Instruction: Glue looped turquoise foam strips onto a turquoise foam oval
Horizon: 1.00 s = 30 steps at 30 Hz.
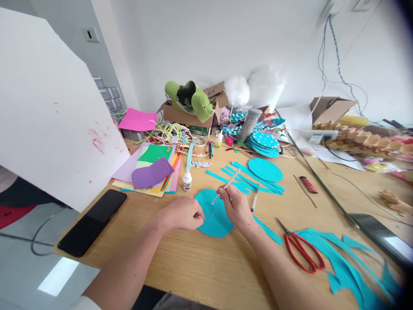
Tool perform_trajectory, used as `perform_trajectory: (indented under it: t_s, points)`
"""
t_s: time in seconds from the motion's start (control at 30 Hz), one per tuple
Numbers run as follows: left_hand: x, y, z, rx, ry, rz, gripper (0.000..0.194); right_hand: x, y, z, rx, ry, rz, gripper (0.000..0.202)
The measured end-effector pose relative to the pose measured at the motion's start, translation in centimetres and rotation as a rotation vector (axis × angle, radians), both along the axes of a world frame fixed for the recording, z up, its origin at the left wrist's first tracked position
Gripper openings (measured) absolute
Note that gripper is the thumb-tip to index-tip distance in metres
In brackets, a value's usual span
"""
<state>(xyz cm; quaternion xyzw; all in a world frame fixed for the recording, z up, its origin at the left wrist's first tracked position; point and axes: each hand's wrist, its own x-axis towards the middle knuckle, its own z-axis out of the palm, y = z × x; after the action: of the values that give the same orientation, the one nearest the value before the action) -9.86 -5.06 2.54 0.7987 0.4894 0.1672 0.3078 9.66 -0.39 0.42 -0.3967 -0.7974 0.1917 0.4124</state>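
A round blue paper circle (211, 224) lies flat on the table in front of me. My left hand (182, 214) is closed, its bent fingers and thumb pinching the circle's left edge. Between the fingers of my right hand (237, 206) is a thin pale stick (231, 178), slanted so that its lower tip meets the circle or hovers just over it. Small whitish dots show on the paper near that tip. Behind the circle stands a small white glue bottle (187, 181). Blue paper strips (226, 177) and a second blue circle (265, 169) lie beyond my right hand.
Red-handled scissors (303, 252) and blue paper scraps (346, 267) lie at right, near a pen (254, 199) and a red lighter (309, 184). A black phone (93, 221) and coloured sheets (151, 172) are at left. A grey flask (250, 125) stands among craft pieces behind.
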Motion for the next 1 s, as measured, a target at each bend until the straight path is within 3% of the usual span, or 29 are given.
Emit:
perform_trajectory:
  t_s: [0.17,1.0]
  points:
    - [0.03,0.07,0.45,0.099,0.134,-0.065,0.038,-0.14,0.03,-0.22,-0.016,-0.004,0.031,0.029]
    - [-0.01,0.50,-0.19,0.048,0.305,-0.104,0.038,-0.08,0.01,-0.63,-0.046,0.024,0.018,0.028]
